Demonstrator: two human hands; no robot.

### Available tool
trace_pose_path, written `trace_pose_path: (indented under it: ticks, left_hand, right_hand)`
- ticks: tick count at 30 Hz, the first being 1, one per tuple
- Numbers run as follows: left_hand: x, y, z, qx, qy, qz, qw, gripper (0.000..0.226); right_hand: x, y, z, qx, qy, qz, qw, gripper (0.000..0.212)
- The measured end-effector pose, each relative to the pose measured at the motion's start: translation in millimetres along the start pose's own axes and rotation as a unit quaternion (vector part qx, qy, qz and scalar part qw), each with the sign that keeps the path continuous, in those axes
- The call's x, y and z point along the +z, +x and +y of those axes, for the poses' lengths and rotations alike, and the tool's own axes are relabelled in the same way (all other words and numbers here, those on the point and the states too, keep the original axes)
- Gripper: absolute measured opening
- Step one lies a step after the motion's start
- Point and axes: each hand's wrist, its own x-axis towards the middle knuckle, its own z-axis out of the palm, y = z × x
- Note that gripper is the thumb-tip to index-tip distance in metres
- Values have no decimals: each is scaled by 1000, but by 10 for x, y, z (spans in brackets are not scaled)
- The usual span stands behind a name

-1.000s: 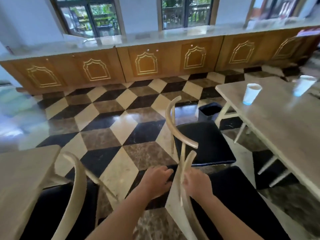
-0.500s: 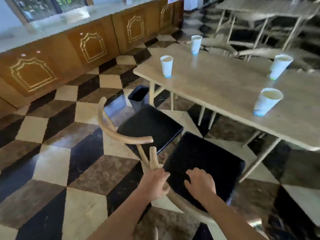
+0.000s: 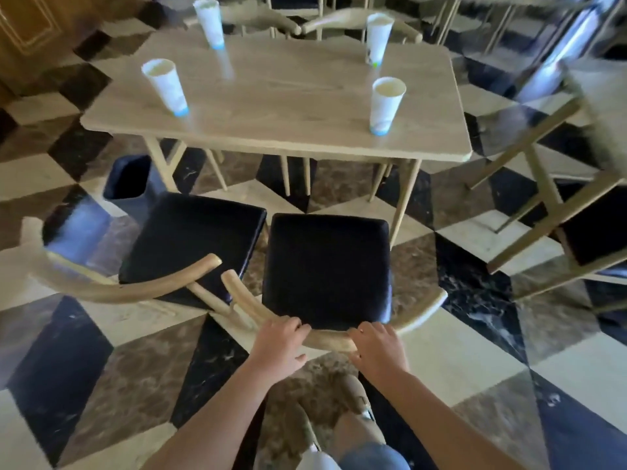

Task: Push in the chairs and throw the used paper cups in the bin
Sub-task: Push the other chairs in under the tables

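1. Presently, both hands grip the curved wooden backrest (image 3: 330,338) of the nearer chair (image 3: 327,269). The left hand (image 3: 280,346) has its fingers curled over the top of the rail, left of centre; the right hand (image 3: 378,346) has its fingers wrapped over the rail, right of centre. The 2 hands are apart, with bare rail between them.
2. That chair has a black seat cushion and faces the table (image 3: 288,96). Its seat stands clear of the tabletop edge, not tucked under.
3. A second chair (image 3: 190,242) stands just beside it on the left, angled, with the tip of its backrest near the tip of the gripped one. Its seat is also outside the table edge.
4. A dark bin (image 3: 127,179) sits on the chequered floor (image 3: 475,351) by the table's near-left leg, beyond the second chair.
5. 4 paper cups stand upright on the table: near-left cup (image 3: 165,86), near-right cup (image 3: 386,105), far-left cup (image 3: 209,22) and far-right cup (image 3: 378,37). All are well apart from one another, 1 near each corner.
6. Beyond the table, 2 further chair backs (image 3: 339,18) sit close against its far edge.
7. At right, another table (image 3: 597,106) is partly in view and blurred.
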Motion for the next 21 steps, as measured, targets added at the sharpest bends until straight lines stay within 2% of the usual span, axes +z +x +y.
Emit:
trace_pose_path:
  ticks: [2, 7, 16, 21]
  left_hand:
    - [11, 26, -24, 9, 1, 4, 1000, 42]
    - [16, 92, -79, 20, -12, 25, 999, 32]
    - [107, 275, -268, 44, -9, 29, 999, 36]
    - [-36, 623, -375, 39, -14, 29, 999, 36]
  right_hand:
    - [4, 11, -11, 3, -10, 14, 1000, 31]
    - [118, 30, 28, 8, -30, 48, 998, 42]
    - [190, 295, 145, -12, -31, 46, 998, 41]
    - [-5, 586, 253, -16, -22, 90, 996, 35]
